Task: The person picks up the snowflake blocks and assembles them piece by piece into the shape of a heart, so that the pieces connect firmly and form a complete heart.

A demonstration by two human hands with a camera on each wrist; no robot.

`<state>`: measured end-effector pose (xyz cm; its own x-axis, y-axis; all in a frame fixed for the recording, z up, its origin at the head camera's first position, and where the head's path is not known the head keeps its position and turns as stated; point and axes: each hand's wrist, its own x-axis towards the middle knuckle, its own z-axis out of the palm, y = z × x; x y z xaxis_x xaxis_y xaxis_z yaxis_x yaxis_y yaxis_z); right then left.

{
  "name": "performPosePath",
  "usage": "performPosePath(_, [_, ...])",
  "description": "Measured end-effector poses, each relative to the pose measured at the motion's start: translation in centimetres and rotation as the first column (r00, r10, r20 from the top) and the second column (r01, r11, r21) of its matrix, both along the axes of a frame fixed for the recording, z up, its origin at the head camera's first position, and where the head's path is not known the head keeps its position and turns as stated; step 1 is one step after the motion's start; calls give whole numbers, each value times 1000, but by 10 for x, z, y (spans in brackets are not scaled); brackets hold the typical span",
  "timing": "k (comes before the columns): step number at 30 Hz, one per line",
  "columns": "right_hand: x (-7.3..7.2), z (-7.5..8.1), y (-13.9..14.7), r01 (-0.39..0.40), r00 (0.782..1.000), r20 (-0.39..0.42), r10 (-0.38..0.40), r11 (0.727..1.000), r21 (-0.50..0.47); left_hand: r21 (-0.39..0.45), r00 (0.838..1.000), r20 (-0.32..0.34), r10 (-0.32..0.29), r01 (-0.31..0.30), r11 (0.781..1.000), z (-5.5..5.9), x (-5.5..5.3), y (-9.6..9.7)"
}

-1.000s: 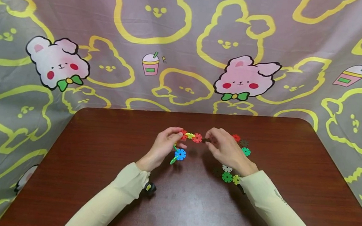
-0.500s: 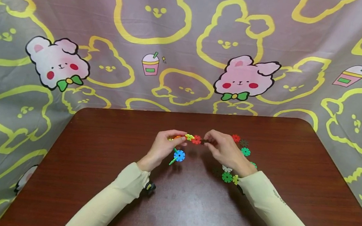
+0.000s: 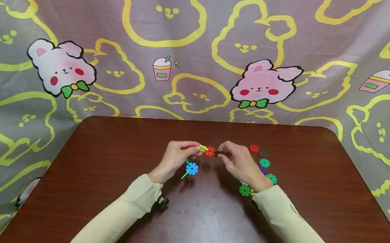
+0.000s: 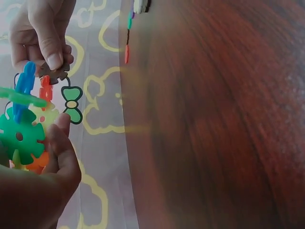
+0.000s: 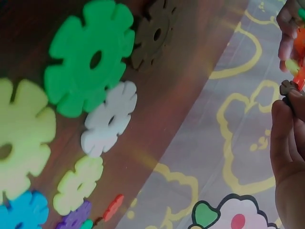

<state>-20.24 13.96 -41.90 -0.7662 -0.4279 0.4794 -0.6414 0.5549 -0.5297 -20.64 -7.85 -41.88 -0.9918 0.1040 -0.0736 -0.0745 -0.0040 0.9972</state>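
Observation:
Over the table, both hands hold a chain of slotted plastic snowflake discs. My left hand pinches it around the yellow disc and an orange disc. From that side hang a blue disc and green discs. Beyond the yellow one comes a red disc. My right hand pinches a dark brown disc between thumb and fingers. That brown disc meets the red disc's edge; how deep the slots sit together I cannot tell.
Loose discs lie on the brown table around the right forearm: red, teal, green, white and several others. A patterned cloth hangs behind the table's far edge.
The left fingers have shifted along the chain to the yellow disc. Both hands and the chain have come slightly lower and left. A purple loose disc now shows beside the right hand.

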Motion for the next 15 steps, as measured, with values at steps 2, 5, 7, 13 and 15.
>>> performPosePath(2, [0, 0, -1, 11, 1000, -3, -11, 1000, -9, 10, 1000, 3, 3, -3, 1000, 0, 0, 0])
performPosePath(5, [0, -1, -2, 28, 1000, -9, -28, 999, -25, 33, 1000, 8, 4, -4, 999, 0, -1, 1])
performPosePath(7, [-1, -2, -2, 34, 999, -9, -35, 999, -36, 44, 1000, 14, 8, -8, 999, 0, -1, 2])
performPosePath(13, [-2, -2, -4, 42, 999, 23, -41, 998, -53, 39, 1000, 24, 13, -14, 999, 1, -1, 4])
performPosePath(15, [-3, -1, -4, 44, 999, 29, -43, 998, -54, 44, 1000, 22, 20, -21, 999, 1, -1, 5])
